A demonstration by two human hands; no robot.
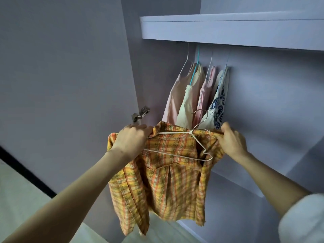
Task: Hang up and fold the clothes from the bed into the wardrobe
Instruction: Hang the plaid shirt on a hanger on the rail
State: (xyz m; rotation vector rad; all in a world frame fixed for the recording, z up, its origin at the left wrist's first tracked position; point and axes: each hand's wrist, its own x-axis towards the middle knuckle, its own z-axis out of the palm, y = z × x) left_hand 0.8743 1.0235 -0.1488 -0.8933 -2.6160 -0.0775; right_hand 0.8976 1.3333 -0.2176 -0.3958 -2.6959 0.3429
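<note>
We hold the plaid shirt (163, 179) on its white hanger (182, 146) just below the wardrobe (228, 30) shelf. Our left hand (130, 140) grips the collar, our right hand (230, 140) pinches the other shoulder. Inside the wardrobe, four garments (192, 95) hang above the shirt.

Two bare arms reach up toward an open wardrobe (263, 102). The left hand (130, 140) and right hand (231, 142) each grip a shoulder of an orange and yellow plaid shirt (163, 186), which is draped on a white wire hanger (177, 146). Behind it, four light garments (192, 95) hang in a row under a shelf (228, 30). A metal door hinge (140, 114) sits at left.
</note>
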